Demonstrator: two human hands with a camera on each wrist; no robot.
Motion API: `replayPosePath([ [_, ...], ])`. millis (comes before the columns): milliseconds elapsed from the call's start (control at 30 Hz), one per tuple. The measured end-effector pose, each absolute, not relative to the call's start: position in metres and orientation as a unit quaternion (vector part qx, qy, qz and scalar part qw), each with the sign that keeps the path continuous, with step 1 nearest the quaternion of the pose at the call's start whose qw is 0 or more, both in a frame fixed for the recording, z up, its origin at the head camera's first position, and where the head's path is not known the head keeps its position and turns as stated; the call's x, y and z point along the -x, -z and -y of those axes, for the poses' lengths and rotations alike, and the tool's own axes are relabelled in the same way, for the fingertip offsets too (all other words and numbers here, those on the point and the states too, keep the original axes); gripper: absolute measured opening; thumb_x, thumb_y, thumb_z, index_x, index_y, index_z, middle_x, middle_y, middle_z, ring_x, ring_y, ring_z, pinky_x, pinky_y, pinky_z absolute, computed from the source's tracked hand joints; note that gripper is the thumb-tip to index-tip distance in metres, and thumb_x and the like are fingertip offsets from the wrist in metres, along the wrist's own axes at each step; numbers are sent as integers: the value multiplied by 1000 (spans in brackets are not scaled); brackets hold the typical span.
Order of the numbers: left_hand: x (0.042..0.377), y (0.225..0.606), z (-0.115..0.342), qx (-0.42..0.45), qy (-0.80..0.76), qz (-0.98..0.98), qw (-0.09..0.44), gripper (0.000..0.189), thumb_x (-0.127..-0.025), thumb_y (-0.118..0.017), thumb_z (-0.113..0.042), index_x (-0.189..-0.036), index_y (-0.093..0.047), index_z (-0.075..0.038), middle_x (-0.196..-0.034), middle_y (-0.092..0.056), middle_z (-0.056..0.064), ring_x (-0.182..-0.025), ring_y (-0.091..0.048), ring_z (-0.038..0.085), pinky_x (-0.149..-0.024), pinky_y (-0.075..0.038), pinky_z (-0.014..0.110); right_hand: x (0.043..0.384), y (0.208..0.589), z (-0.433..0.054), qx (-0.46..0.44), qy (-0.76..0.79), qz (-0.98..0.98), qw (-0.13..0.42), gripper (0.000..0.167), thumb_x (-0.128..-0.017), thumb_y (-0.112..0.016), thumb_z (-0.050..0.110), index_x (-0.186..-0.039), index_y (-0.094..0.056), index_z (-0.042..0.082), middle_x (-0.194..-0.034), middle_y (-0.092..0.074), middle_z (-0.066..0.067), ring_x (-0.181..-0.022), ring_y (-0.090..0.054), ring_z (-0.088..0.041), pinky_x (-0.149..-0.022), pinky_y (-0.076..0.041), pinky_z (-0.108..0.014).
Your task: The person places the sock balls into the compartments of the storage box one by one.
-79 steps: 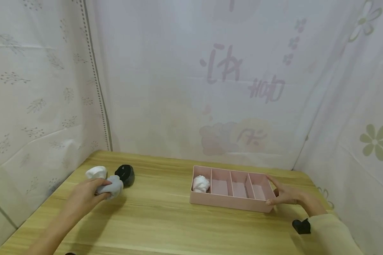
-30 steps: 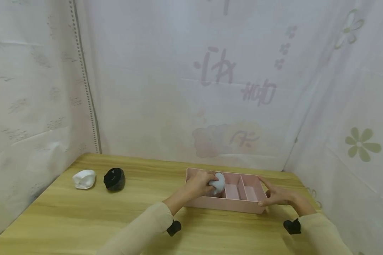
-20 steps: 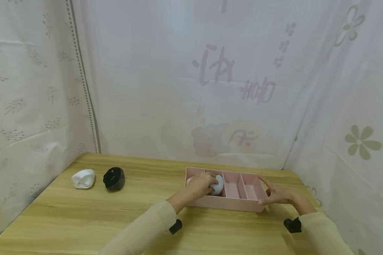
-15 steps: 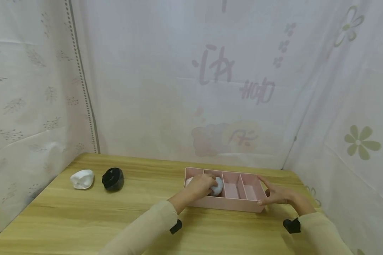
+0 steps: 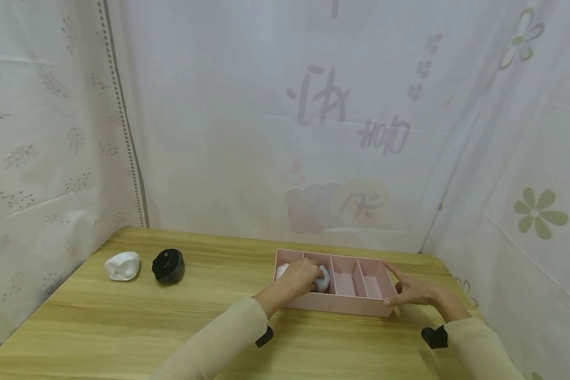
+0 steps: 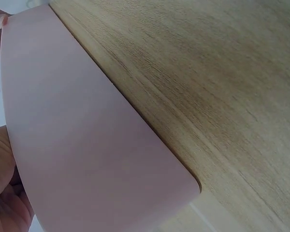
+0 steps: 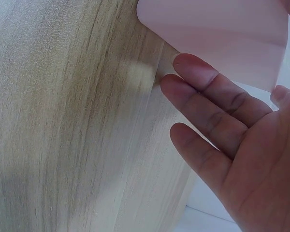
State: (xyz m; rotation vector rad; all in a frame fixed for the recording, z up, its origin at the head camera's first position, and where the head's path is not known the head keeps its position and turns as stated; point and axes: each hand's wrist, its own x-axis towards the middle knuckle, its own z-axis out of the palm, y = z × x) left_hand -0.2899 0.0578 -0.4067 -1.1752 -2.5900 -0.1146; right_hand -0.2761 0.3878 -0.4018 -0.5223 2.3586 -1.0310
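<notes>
A pink divided box [image 5: 336,303] stands on the table, its compartments in a row. My left hand [image 5: 298,278] reaches into the second compartment from the left and holds a light grey balled-up sock [image 5: 322,278] low inside it; the fingertips are partly hidden. Behind that hand, a bit of a white balled-up item [image 5: 281,271] shows in the leftmost compartment. My right hand [image 5: 415,292] grips the box's right end, thumb at the front corner and index finger at the back corner. In the right wrist view its other fingers [image 7: 208,108] extend below, beside the box wall.
A white balled-up sock [image 5: 123,266] and a black balled-up sock [image 5: 168,266] lie apart on the left of the wooden table [image 5: 138,327]. Patterned curtains [image 5: 228,132] surround the table's back and sides. The box's two right compartments show bare floors.
My left hand has carried the grey sock from the table's left side into the box's second compartment and lowered it there. The right hand has kept its grip on the box end.
</notes>
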Motion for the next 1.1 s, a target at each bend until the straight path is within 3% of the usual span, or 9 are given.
replayPosePath([
  [267,291,407,-56,413,50,898,140,22,-78,-77,-24,-99,-75,-18,-96,-67,-3,-87,-62,7,-69,-48,15,275,401,-386,194,386,-864,260,114,-83,-72,25,-145,20,0,-99,-61,-20,-93,-59,-25,-84,-47,-43],
  [567,289,406,-54,422,53,895,133,17,-84,-70,-30,-93,-74,-16,-86,-66,-2,-79,-61,8,-66,-49,17,274,401,-385,199,386,-863,258,113,-84,-71,24,-145,21,1,-98,-61,-19,-91,-59,-25,-80,-47,-39],
  [800,285,404,-49,423,90,895,107,28,-87,-68,-27,-111,-70,-12,-111,-66,2,-103,-63,14,-84,-51,22,273,404,-385,199,397,-857,261,113,-84,-71,22,-145,22,2,-94,-61,-18,-88,-56,-24,-77,-47,-36],
  [933,285,400,-40,431,143,885,107,37,-87,-68,-26,-120,-64,-11,-122,-62,4,-111,-60,17,-88,-50,26,273,404,-386,199,397,-857,261,113,-84,-71,22,-145,22,1,-93,-60,-17,-88,-56,-24,-76,-47,-35],
  [1100,288,395,-13,441,221,860,131,45,-84,-71,-18,-124,-58,-5,-125,-58,17,-114,-57,31,-92,-49,39,274,402,-387,201,392,-861,255,113,-84,-71,23,-145,21,1,-94,-60,-17,-88,-57,-24,-76,-48,-35],
])
